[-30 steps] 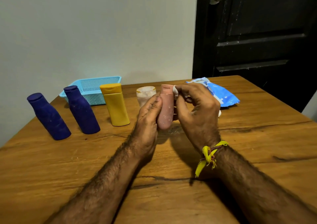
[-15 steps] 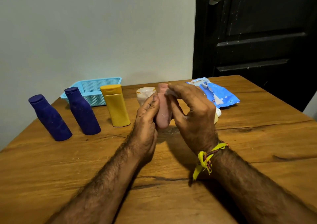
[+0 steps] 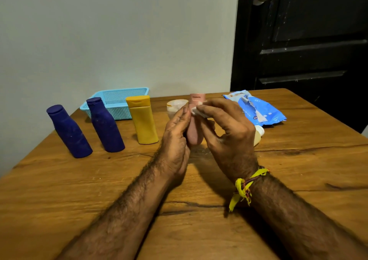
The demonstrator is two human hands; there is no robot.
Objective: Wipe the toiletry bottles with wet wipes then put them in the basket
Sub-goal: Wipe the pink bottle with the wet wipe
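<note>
Wooden table [image 3: 298,180] carries two blue bottles [image 3: 69,132], one yellow [image 3: 144,120], one basket [image 3: 117,102]. Left hand [image 3: 176,140] grips the pink bottle [image 3: 194,132] upright; right hand [image 3: 227,128] pinches a wipe [image 3: 196,111], now lower than before.

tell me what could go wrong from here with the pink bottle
The left hand holds the pink bottle upright while the right hand rubs a wipe near its cap; a hard rub might twist it out of the grip. The jar just behind could get knocked.

Dim warm light, soft shadows, wide-angle bending at edges.
</note>
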